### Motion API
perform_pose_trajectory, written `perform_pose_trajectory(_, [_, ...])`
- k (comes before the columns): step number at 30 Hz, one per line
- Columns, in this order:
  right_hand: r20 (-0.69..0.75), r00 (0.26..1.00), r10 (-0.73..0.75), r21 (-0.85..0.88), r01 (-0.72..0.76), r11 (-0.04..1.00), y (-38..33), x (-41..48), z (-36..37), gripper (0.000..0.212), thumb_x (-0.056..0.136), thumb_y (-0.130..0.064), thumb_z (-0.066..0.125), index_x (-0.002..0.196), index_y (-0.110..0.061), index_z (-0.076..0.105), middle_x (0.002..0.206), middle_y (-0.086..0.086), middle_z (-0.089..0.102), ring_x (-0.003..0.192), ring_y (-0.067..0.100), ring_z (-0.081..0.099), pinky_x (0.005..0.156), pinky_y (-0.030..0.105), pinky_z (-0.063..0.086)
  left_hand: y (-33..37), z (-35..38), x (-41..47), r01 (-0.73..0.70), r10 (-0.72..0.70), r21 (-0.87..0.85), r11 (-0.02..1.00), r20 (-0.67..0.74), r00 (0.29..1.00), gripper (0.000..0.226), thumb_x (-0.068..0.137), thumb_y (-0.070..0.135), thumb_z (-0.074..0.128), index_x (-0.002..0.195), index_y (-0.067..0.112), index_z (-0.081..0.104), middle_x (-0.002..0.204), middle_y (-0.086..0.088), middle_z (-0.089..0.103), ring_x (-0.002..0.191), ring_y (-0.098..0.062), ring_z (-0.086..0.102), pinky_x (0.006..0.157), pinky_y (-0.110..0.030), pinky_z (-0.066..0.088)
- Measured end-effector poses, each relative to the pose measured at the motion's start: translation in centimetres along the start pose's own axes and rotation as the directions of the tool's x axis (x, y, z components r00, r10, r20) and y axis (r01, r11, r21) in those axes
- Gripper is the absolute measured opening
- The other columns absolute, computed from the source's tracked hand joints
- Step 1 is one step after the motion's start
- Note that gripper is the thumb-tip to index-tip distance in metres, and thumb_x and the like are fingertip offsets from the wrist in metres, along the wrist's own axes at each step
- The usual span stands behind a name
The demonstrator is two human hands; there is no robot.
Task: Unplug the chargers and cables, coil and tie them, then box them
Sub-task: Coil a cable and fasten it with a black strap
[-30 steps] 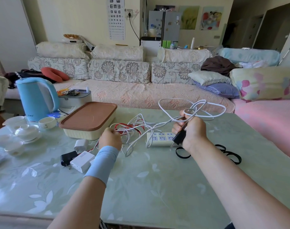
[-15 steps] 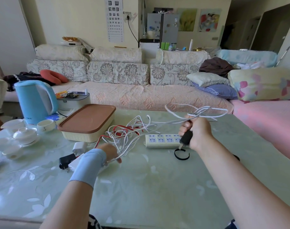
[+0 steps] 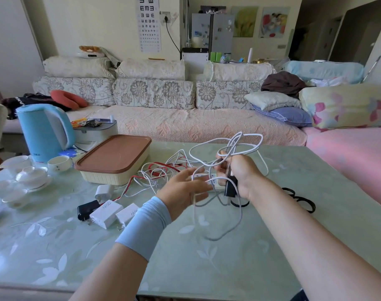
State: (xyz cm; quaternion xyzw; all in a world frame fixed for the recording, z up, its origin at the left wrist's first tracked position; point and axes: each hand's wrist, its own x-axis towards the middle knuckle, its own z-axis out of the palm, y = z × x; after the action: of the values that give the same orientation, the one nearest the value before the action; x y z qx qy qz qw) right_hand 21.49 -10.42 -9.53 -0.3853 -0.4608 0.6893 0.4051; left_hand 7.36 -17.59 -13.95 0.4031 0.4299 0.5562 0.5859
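White cable (image 3: 233, 148) loops upward from gripping right hand (image 3: 241, 174); left hand (image 3: 180, 190) spread open

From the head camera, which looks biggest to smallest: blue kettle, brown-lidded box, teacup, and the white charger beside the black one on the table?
1-2. brown-lidded box and blue kettle: too alike to rank.
3. white charger beside the black charger, though it lies nearer the camera.
4. teacup.

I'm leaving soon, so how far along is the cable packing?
Done: white chargers lie unplugged on the table. In hand: right hand grips a black charger and loose white cable loops; left hand hovers open. Left: tangled cables, unused black ties, box lid on.
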Motion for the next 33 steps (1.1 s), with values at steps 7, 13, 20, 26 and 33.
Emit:
perform_pose_trajectory(7, [0.078, 0.997, -0.024, -0.112, 0.032, 0.993, 0.4, 0.1, 0.0, 0.027, 0.101, -0.021, 0.048, 0.080, -0.006, 0.056, 0.059, 0.011, 0.064, 0.042, 0.025, 0.040, 0.034, 0.018, 0.029, 0.7, 0.4, 0.0, 0.193, -0.157, -0.181, 0.964, 0.195, 0.968, 0.029, 0.076, 0.026, 0.047, 0.092, 0.014, 0.067, 0.074, 0.002, 0.055, 0.062, -0.015, 0.050, 0.053, -0.027, 0.025])
perform_pose_trajectory(13, [0.116, 0.993, -0.007, -0.305, 0.042, 0.951, 0.3, -0.1, -0.7, 0.030, 0.099, -0.029, 0.055, 0.075, -0.012, 0.058, 0.055, 0.002, 0.063, 0.031, 0.011, 0.032, 0.035, 0.017, 0.029, 0.4, 0.5, 0.1, 0.106, -0.098, 0.113, 0.988, -0.074, 0.992, 0.027, 0.099, 0.035, 0.048, 0.083, 0.019, 0.062, 0.064, 0.006, 0.048, 0.050, -0.008, 0.036, 0.050, -0.020, 0.026])
perform_pose_trajectory(20, [0.304, 0.924, 0.231, -0.504, -0.050, 0.862, -0.9, -1.8, -1.6, 0.023, 0.094, -0.022, 0.059, 0.091, -0.002, 0.069, 0.066, 0.005, 0.071, 0.030, 0.008, 0.027, 0.034, 0.017, 0.023, 0.8, -1.1, 0.0, 0.087, -0.047, 0.139, 0.986, -0.270, 0.962, 0.021, 0.100, 0.031, 0.049, 0.085, 0.017, 0.057, 0.063, 0.005, 0.049, 0.050, -0.010, 0.036, 0.049, -0.021, 0.032])
perform_pose_trajectory(26, [0.442, 0.883, 0.159, -0.524, 0.111, 0.844, -0.9, -1.5, -2.5, 0.026, 0.083, -0.031, 0.067, 0.081, -0.005, 0.066, 0.039, 0.000, 0.043, 0.032, 0.009, 0.029, 0.039, 0.021, 0.023, 1.5, -3.4, 0.1, 0.134, -0.136, -0.032, 0.990, -0.361, 0.923, 0.029, 0.099, 0.035, 0.051, 0.076, 0.018, 0.053, 0.056, 0.002, 0.049, 0.050, -0.011, 0.038, 0.053, -0.022, 0.035])
perform_pose_trajectory(33, [0.364, 0.850, 0.381, -0.499, -0.168, 0.850, -0.1, 0.3, -4.4, 0.038, 0.100, -0.036, 0.046, 0.101, -0.005, 0.069, 0.053, -0.004, 0.048, 0.029, 0.007, 0.028, 0.039, 0.022, 0.014, 2.2, -6.4, 0.4, 0.006, -0.205, -0.383, 0.924, -0.481, 0.853, 0.042, 0.104, 0.037, 0.035, 0.071, 0.014, 0.044, 0.042, 0.001, 0.036, 0.035, -0.010, 0.038, 0.042, -0.021, 0.050])
